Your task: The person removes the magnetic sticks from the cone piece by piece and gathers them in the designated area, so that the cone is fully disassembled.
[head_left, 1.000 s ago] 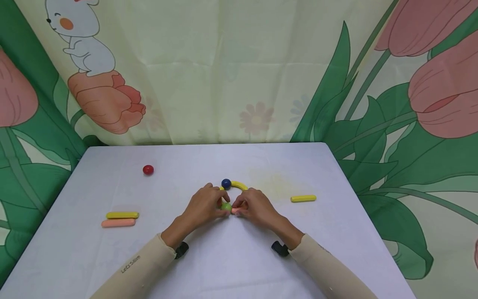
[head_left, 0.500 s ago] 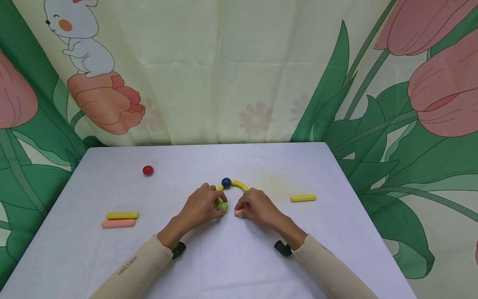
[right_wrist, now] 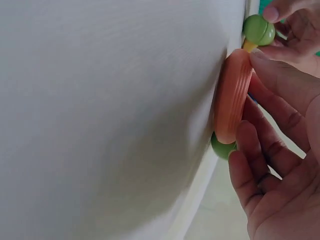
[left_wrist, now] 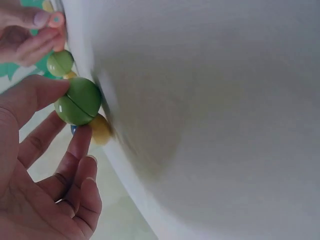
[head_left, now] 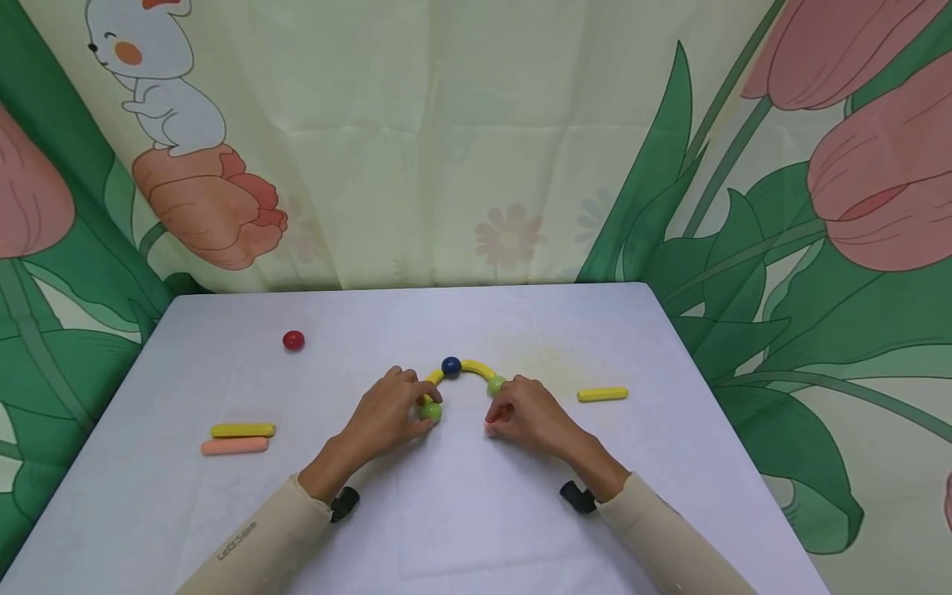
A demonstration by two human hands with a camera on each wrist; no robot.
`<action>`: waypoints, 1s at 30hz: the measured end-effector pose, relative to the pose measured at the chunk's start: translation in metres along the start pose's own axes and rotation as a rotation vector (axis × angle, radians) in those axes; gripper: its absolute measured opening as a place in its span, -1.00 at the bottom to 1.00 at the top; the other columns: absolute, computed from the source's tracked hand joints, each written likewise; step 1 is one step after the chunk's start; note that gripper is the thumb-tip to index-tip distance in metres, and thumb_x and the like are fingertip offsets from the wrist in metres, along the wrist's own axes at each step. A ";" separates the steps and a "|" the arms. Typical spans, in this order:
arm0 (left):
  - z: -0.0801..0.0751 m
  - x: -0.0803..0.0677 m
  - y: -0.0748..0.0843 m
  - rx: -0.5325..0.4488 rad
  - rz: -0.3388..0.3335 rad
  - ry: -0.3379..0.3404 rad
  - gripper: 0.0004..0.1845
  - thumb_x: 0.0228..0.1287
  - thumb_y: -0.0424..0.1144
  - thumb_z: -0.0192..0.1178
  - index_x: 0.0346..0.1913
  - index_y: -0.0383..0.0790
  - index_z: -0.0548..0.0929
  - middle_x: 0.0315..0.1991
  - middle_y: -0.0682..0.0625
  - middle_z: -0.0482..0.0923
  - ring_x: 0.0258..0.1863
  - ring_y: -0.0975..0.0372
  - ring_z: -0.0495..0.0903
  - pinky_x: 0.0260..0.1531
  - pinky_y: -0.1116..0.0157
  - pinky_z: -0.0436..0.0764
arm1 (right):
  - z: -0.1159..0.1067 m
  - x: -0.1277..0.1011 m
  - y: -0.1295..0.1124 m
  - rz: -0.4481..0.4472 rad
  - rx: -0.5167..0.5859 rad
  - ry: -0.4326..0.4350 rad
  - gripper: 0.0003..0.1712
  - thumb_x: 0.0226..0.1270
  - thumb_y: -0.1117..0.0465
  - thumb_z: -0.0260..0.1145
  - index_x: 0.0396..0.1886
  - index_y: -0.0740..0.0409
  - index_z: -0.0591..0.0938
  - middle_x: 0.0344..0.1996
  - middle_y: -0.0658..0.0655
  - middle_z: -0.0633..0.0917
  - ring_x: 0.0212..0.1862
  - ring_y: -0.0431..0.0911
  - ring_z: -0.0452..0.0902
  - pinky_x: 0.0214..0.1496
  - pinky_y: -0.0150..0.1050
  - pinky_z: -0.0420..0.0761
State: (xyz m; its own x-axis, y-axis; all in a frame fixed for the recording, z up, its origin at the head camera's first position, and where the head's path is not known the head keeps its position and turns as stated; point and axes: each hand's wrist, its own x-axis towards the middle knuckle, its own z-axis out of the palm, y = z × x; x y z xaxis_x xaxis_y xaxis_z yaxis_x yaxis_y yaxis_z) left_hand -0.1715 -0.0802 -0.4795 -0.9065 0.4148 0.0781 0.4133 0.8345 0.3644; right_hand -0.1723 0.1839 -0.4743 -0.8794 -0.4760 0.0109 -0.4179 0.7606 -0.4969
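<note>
My left hand [head_left: 387, 402] pinches a green ball [left_wrist: 78, 101] between thumb and fingers. The ball is at the left end of an arched chain: a yellow curved stick [head_left: 435, 376], a dark blue ball [head_left: 451, 367], another yellow curved stick [head_left: 478, 367] and a second green ball [head_left: 496, 385]. My right hand [head_left: 534, 417] grips a salmon-pink ridged stick [right_wrist: 233, 97] near that second ball, its fingers hiding most of the stick in the head view. A hole shows in the stick's near end in the left wrist view. A gap separates the hands.
On the white-covered table [head_left: 461, 521], a red ball [head_left: 293, 340] lies at the back left. A yellow stick [head_left: 242, 430] and a pink stick [head_left: 234, 446] lie side by side at left. Another yellow stick [head_left: 603, 395] lies at right. A printed curtain [head_left: 372, 165] hangs behind the table.
My hands have moved apart, the left with the green ball leftward, the right with the pink stick rightward. The chain's arch has widened, and the second green ball has come into view.
</note>
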 end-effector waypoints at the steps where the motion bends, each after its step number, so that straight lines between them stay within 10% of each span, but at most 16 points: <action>1: -0.001 -0.001 -0.001 -0.002 -0.003 -0.001 -0.71 0.11 -0.17 0.62 -0.08 0.07 0.84 -0.27 0.08 0.63 -0.19 0.23 0.42 -0.20 0.28 0.49 | -0.001 -0.001 0.001 0.000 0.002 0.005 -0.87 0.15 0.13 0.70 -0.43 -0.12 0.85 -0.50 -0.26 0.67 -0.24 -0.24 0.45 -0.15 -0.31 0.45; 21: -0.011 -0.002 -0.021 0.013 -0.009 0.028 -0.65 0.11 -0.26 0.61 -0.02 0.02 0.84 -0.20 0.02 0.64 -0.14 0.17 0.45 -0.16 0.24 0.52 | -0.007 -0.007 0.010 0.021 0.029 0.040 -0.82 0.07 0.17 0.74 -0.43 -0.12 0.84 -0.46 -0.25 0.74 -0.24 -0.25 0.46 -0.10 -0.28 0.47; 30: -0.013 0.014 -0.005 -0.055 0.055 0.076 -0.69 0.19 -0.15 0.58 0.00 0.00 0.83 -0.18 0.00 0.67 -0.11 0.15 0.46 -0.13 0.21 0.53 | -0.011 -0.011 0.015 0.118 0.127 0.140 -0.80 0.14 0.19 0.69 -0.24 -0.09 0.87 -0.33 -0.14 0.76 -0.20 -0.14 0.55 -0.16 -0.28 0.52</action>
State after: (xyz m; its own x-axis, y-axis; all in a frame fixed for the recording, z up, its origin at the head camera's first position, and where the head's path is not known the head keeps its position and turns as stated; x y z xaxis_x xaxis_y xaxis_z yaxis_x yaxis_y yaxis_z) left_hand -0.1875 -0.0831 -0.4678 -0.8872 0.4295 0.1686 0.4595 0.7892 0.4075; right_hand -0.1711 0.2055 -0.4728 -0.9475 -0.3138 0.0622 -0.2854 0.7414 -0.6074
